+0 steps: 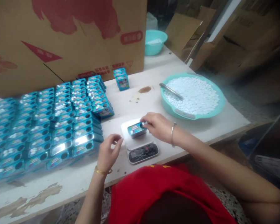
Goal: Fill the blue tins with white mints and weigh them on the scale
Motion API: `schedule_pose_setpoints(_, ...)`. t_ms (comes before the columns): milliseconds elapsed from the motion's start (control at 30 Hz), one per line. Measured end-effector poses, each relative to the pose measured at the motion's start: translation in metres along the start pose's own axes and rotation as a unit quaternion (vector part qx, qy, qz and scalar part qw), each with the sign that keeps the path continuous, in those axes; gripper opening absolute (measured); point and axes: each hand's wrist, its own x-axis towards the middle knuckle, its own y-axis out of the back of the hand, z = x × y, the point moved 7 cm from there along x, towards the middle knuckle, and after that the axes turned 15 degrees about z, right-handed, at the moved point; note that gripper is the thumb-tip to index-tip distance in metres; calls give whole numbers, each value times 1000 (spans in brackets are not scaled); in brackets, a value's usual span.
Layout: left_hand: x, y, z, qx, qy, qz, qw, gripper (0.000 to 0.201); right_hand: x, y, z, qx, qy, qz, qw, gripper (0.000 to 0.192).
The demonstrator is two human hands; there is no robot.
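A small blue box (136,130) with a round hole in its top sits on the white plate of a digital scale (143,153). My right hand (156,127) is at the box's right end, thumb and fingers pinched on small white pellets right by the hole. To the left of the scale hovers my left hand (109,153), its fingers curled loosely and thumb apart from them, with nothing held. The digits on the scale's dark display cannot be read.
Many similar blue boxes (63,124) stand in rows at left, and a short row (121,80) stands apart. A turquoise basin (220,104) of white pellets with a metal scoop handle (171,91) is at right. Behind are a large carton (84,40) and a smaller bowl (154,49).
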Motion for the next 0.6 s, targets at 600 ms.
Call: schedule_pose_setpoints(600,6,11,-3,-13,8,54,998,11,-1,80,50,8,47,201,978,21)
